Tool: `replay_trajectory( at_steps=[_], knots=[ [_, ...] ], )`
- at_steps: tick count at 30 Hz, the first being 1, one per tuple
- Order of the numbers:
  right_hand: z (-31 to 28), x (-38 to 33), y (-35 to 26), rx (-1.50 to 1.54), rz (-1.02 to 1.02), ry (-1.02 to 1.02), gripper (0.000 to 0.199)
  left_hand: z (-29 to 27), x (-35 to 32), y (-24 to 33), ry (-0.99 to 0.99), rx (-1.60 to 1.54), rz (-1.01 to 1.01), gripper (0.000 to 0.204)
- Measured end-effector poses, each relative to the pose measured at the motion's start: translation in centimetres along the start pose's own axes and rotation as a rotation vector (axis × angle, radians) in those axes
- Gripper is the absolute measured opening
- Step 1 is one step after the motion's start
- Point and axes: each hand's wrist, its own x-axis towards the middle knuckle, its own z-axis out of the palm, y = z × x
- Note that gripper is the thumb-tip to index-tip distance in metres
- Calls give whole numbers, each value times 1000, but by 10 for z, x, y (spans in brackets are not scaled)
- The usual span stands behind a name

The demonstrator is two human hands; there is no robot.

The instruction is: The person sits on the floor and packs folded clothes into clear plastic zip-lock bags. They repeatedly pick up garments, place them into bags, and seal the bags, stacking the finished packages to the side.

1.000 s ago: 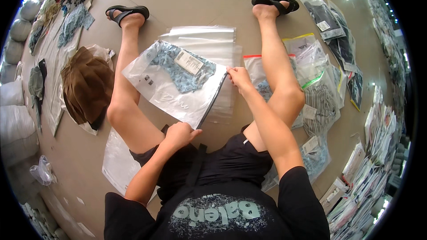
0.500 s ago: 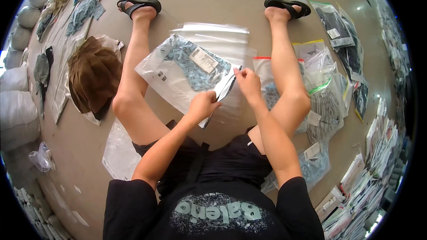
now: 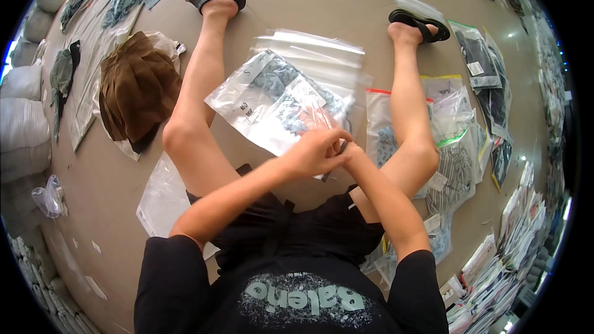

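A clear zip bag (image 3: 234, 100) lies tilted between my legs, with a folded light-blue patterned garment (image 3: 270, 75) and a pale tag inside. My left hand (image 3: 317, 151) is closed in a pinch at the bag's near opening, where a bit of the dark edge strip shows by its fingertips. Crossing beneath it, my right hand (image 3: 314, 117) has gone into the bag. Its stretched fingers show faintly through the plastic, over the garment. The left hand covers part of the right wrist and much of the opening.
Flat clear bags (image 3: 315, 46) lie stacked beyond. A brown pleated garment (image 3: 139, 86) rests left of my left leg. Bagged clothes, including a striped garment (image 3: 455, 170), surround my right leg. Packed bundles (image 3: 25, 139) line the left edge; stacked packages (image 3: 516, 229) stand at the right.
My right hand has left the bag's edge and slid inside. My left hand has moved right, along the opening, over the right wrist. The whole view has shifted slightly.
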Motion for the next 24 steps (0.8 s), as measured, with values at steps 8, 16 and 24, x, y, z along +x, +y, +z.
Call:
replay_trajectory(
  at_steps=[8,16,24],
  knots=[
    [46,81,1,-643,168,225,95,-160,44,-190,231,929,-556,45],
    [43,131,3,-349,626,-2,83,-145,40,-184,276,335,-471,50],
    [-1,69,-25,-99,152,49,49,-267,-10,-98,596,357,-381,39]
  ],
)
